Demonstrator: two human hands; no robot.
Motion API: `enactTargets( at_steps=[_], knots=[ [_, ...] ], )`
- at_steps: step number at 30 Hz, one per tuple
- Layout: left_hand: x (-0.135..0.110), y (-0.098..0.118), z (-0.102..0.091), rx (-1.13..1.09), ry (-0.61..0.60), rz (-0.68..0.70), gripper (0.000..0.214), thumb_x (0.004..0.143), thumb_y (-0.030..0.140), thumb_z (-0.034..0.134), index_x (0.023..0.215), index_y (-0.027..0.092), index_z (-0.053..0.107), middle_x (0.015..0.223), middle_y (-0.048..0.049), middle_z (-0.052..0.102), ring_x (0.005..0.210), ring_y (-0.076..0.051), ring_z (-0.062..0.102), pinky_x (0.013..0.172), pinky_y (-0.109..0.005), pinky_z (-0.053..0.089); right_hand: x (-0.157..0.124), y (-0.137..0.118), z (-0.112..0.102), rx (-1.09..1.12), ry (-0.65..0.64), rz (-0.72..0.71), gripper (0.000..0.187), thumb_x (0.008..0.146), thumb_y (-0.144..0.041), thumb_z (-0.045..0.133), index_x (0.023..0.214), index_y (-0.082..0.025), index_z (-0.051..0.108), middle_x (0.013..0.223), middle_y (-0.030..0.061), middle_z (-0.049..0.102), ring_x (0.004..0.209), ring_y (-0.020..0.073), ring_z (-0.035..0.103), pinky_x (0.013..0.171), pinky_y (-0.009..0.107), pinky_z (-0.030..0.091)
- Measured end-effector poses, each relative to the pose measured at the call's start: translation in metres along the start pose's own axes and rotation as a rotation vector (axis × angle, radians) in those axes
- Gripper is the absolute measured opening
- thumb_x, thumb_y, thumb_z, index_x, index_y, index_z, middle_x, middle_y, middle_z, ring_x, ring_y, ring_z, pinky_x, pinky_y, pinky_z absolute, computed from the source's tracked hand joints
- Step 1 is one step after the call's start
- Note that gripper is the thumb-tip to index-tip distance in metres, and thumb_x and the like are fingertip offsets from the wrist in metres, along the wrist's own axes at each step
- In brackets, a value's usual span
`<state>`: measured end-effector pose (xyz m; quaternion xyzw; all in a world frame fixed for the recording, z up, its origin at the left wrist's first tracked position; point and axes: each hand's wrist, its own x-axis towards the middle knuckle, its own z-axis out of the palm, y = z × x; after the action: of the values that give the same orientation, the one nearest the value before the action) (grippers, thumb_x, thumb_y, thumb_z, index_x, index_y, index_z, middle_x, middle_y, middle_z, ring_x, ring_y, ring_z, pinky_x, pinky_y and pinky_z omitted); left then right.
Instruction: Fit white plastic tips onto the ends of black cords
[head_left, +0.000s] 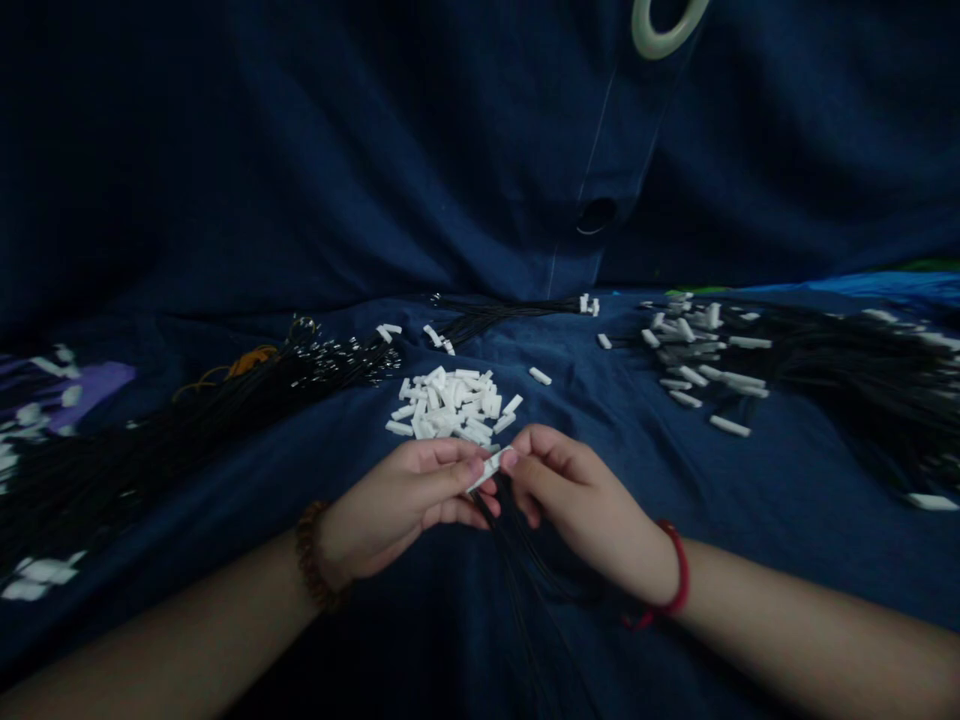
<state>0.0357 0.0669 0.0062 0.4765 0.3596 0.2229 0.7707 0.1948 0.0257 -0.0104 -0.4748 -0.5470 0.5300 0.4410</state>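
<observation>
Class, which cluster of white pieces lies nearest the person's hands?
The central heap, just beyond the left hand and right hand. The other clusters lie farther away, at or beside black cords.

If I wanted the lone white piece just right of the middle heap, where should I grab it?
Probably by the middle of its long edges, from above: the lone white piece is slim, lying on the cloth apart from the heap, leaving fingertip room.
</observation>
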Motion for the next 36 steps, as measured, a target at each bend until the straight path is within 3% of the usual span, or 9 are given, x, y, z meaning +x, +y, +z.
enactTargets(
  at_steps=[12, 17, 19, 21, 23, 25, 28, 33, 36],
  knots=[
    [0.000, -0.001, 0.002, 0.063, 0.023, -0.003, 0.011, 0.075, 0.021, 0.058, 0.075, 0.011, 0.062, 0.070, -0.0030, 0.059, 0.066, -0.012, 0.054, 0.063, -0.024, 0.043, 0.002, -0.004, 0.000, -0.138, -0.049, 0.005, 0.023, 0.087, -0.031, 0.041, 0.072, -0.015, 0.047, 0.052, -0.0041, 0.046, 0.047, 0.0066, 0.042, 0.046, 0.018, 0.033],
    [-0.001, 0.001, 0.005, 0.143, 0.093, 0.040, 0.011, 0.075, 0.021, 0.057, 0.076, 0.012, 0.064, 0.069, -0.0021, 0.060, 0.064, -0.011, 0.052, 0.056, -0.021, 0.039, -0.003, -0.018, -0.006, -0.317, 0.004, -0.069, 0.016, 0.087, -0.029, 0.041, 0.086, -0.016, 0.049, 0.075, 0.0017, 0.056, 0.069, 0.0127, 0.052, 0.063, 0.025, 0.040],
    [0.000, 0.001, 0.005, 0.188, 0.121, 0.079, 0.012, 0.075, 0.022, 0.057, 0.073, 0.012, 0.064, 0.068, -0.0018, 0.060, 0.061, -0.011, 0.050, 0.053, -0.021, 0.038, -0.011, -0.029, -0.008, -0.488, 0.110, -0.166, 0.018, 0.083, -0.028, 0.046, 0.095, -0.015, 0.049, 0.091, 0.0072, 0.054, 0.087, 0.0196, 0.049, 0.077, 0.032, 0.037],
    [0.000, 0.001, 0.004, 0.224, 0.148, 0.118, 0.013, 0.075, 0.023, 0.057, 0.070, 0.013, 0.063, 0.066, -0.0011, 0.059, 0.058, -0.010, 0.048, 0.051, -0.021, 0.037, -0.023, -0.040, -0.007, -0.787, 0.171, -0.317, 0.019, 0.080, -0.025, 0.049, 0.096, -0.015, 0.051, 0.095, 0.0097, 0.052, 0.091, 0.0237, 0.047, 0.080, 0.036, 0.033],
    [0.000, 0.000, 0.004, 0.242, 0.170, 0.143, 0.014, 0.075, 0.023, 0.057, 0.069, 0.013, 0.063, 0.066, -0.0007, 0.060, 0.056, -0.009, 0.047, 0.050, -0.020, 0.036, -0.034, -0.048, -0.004, -1.079, 0.062, -0.365, 0.011, 0.079, -0.024, 0.047, 0.084, -0.017, 0.054, 0.080, 0.0078, 0.056, 0.073, 0.0209, 0.052, 0.064, 0.032, 0.036],
    [0.000, 0.000, 0.004, 0.235, 0.205, 0.161, 0.013, 0.074, 0.024, 0.058, 0.070, 0.013, 0.063, 0.066, -0.0007, 0.061, 0.055, -0.009, 0.047, 0.049, -0.020, 0.036, -0.042, -0.050, 0.001, -1.212, -0.123, -0.238, 0.014, 0.080, -0.023, 0.044, 0.071, -0.019, 0.053, 0.063, 0.0049, 0.056, 0.049, 0.0162, 0.050, 0.045, 0.029, 0.028],
    [-0.002, 0.000, 0.005, 0.197, 0.256, 0.191, 0.010, 0.072, 0.024, 0.061, 0.073, 0.014, 0.064, 0.065, -0.0002, 0.062, 0.055, -0.009, 0.049, 0.049, -0.020, 0.037, -0.043, -0.046, 0.008, -1.212, -0.212, -0.065, 0.023, 0.083, -0.025, 0.039, 0.066, -0.019, 0.053, 0.060, 0.0043, 0.057, 0.043, 0.0142, 0.049, 0.041, 0.029, 0.022],
    [-0.005, -0.001, 0.008, 0.206, 0.258, 0.223, 0.007, 0.071, 0.021, 0.062, 0.073, 0.015, 0.064, 0.063, 0.0013, 0.063, 0.053, -0.009, 0.051, 0.050, -0.019, 0.040, -0.032, -0.043, 0.008, -0.922, -0.233, -0.032, 0.021, 0.084, -0.025, 0.041, 0.067, -0.021, 0.053, 0.062, -0.0022, 0.057, 0.048, 0.0089, 0.048, 0.044, 0.023, 0.028],
    [-0.006, -0.001, 0.008, 0.215, 0.268, 0.223, 0.006, 0.071, 0.021, 0.062, 0.073, 0.015, 0.065, 0.063, 0.0017, 0.063, 0.052, -0.008, 0.051, 0.049, -0.018, 0.041, -0.029, -0.043, 0.005, -0.868, -0.200, -0.025, 0.016, 0.081, -0.021, 0.044, 0.069, -0.021, 0.054, 0.062, -0.0031, 0.056, 0.048, 0.0081, 0.047, 0.044, 0.021, 0.028]
  ],
)
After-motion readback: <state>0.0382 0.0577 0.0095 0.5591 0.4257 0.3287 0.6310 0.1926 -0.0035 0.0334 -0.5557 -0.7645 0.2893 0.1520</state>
